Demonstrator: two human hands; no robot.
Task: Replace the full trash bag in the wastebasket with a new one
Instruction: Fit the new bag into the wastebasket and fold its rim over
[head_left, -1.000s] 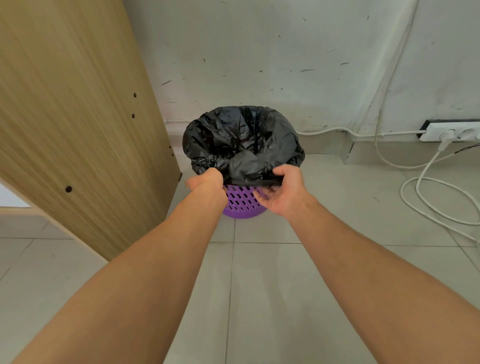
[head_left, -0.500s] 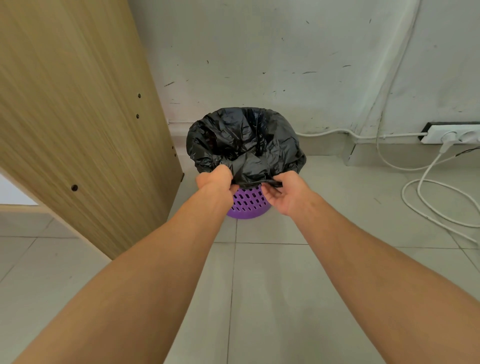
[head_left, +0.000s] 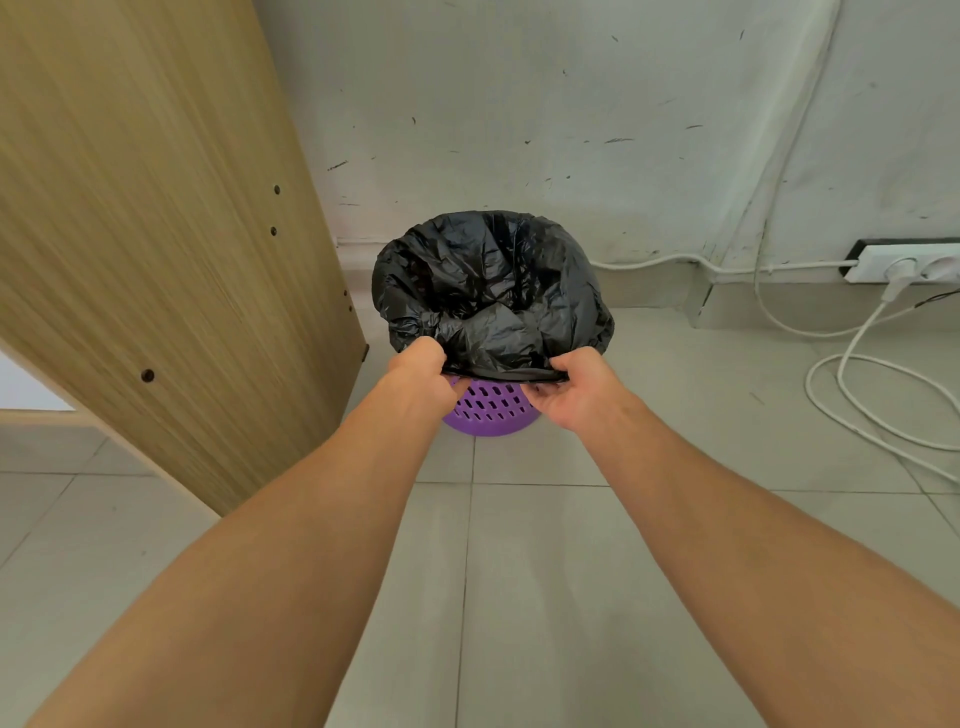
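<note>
The left hand (head_left: 418, 368) and right hand (head_left: 576, 387) each gripped the near edge of the black trash bag (head_left: 488, 291) lining the purple wastebasket (head_left: 488, 410).

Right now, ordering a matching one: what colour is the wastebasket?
Purple wastebasket, with slotted holes; head view.

You get even, soft daylight with faint shadows; glare glints on the black bag (head_left: 493, 291); wide-angle bending shows toward nine o'clock.
</note>
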